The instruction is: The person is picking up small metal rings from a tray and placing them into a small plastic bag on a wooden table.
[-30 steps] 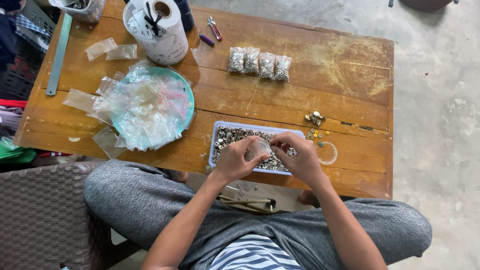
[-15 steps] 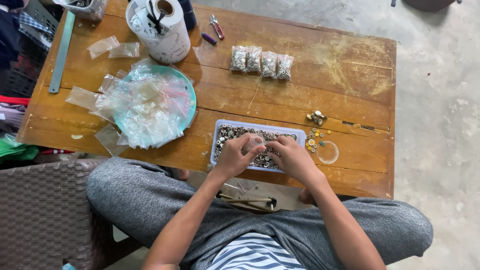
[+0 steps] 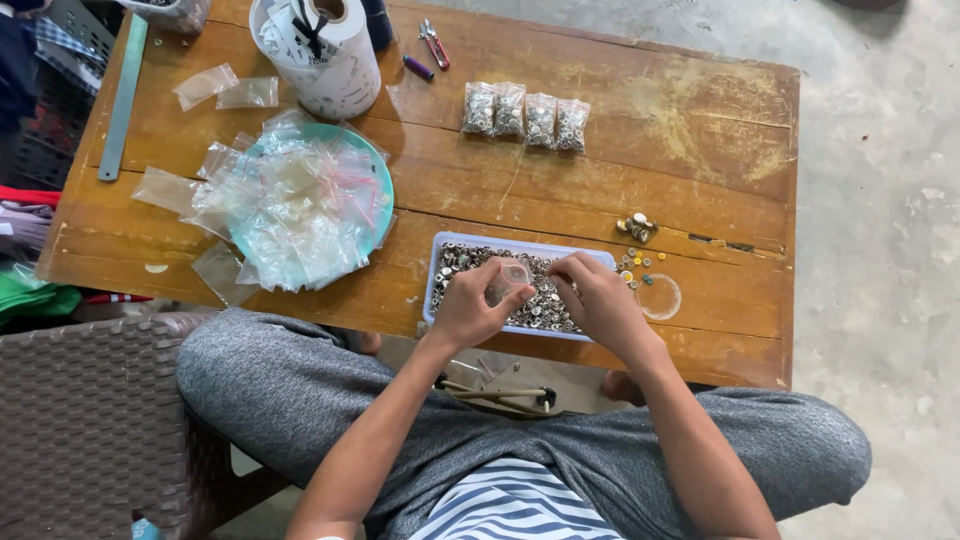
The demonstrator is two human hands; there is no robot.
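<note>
A shallow pale blue tray (image 3: 438, 262) full of small metal buttons sits at the near edge of the wooden table (image 3: 700, 120). My left hand (image 3: 478, 305) holds a small clear plastic bag (image 3: 510, 277) over the tray. My right hand (image 3: 592, 295) rests in the tray beside the bag, fingers pinched among the buttons; what they hold is too small to tell. Several filled little bags (image 3: 525, 115) lie in a row farther back on the table.
A teal plate (image 3: 385, 190) heaped with empty clear zip bags sits left of the tray. A white cup of tools (image 3: 320, 50), a metal ruler (image 3: 122, 95), small pliers (image 3: 433, 42), loose buttons (image 3: 637, 228) and a clear lid (image 3: 660, 297) also lie on the table. A wicker chair (image 3: 90, 420) stands at left.
My right hand dropped from beside the bag down into the tray's buttons. The left hand kept the bag over the tray. The view shifted slightly.
</note>
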